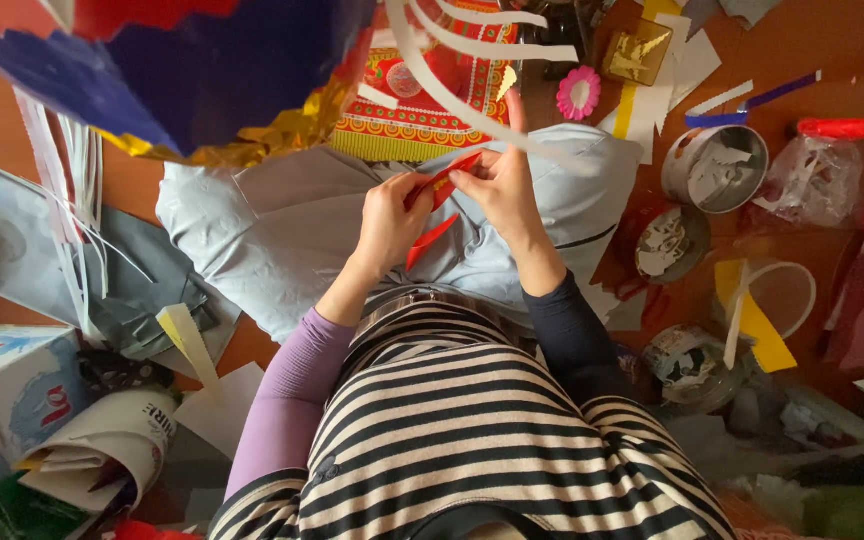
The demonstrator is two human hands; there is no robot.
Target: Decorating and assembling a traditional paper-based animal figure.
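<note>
Left hand [389,222] and right hand [497,190] are pinching a red paper strip [432,205] mid-fold over grey sheet [282,225]; creasing it next is likely needing steadier fingertip pressure.

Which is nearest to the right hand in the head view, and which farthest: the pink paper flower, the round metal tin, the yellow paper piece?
From the right hand:
1. Pink paper flower, above it.
2. Round metal tin, to the right.
3. Yellow paper piece, lower right.
</note>
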